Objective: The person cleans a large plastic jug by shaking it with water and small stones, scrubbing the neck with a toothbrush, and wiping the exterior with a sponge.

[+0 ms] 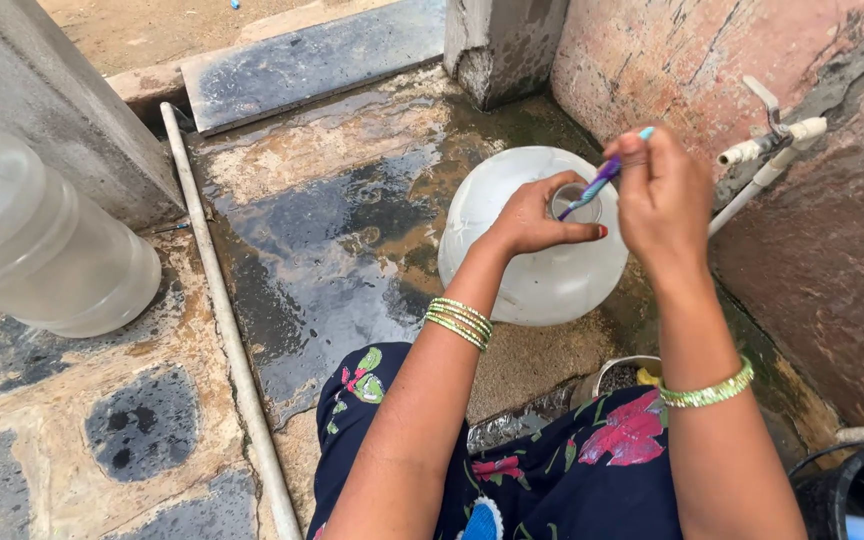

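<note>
**Brush at the jar mouth**

Centre frame, wet stone floor (pixel 332 220): round translucent white plastic water jar (pixel 512 270). Left hand (pixel 532 215), grip curled round its neck. Right hand (pixel 662 195), grip pinched shut on a blue-purple toothbrush (pixel 600 180), bristles inside the opening.

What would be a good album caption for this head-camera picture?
Left hand grips the neck of a large translucent plastic water jar while right hand works a purple-and-teal toothbrush into its mouth.

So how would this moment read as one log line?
left hand: grips jug neck | right hand: holds brush in mouth | floor: wet
</note>
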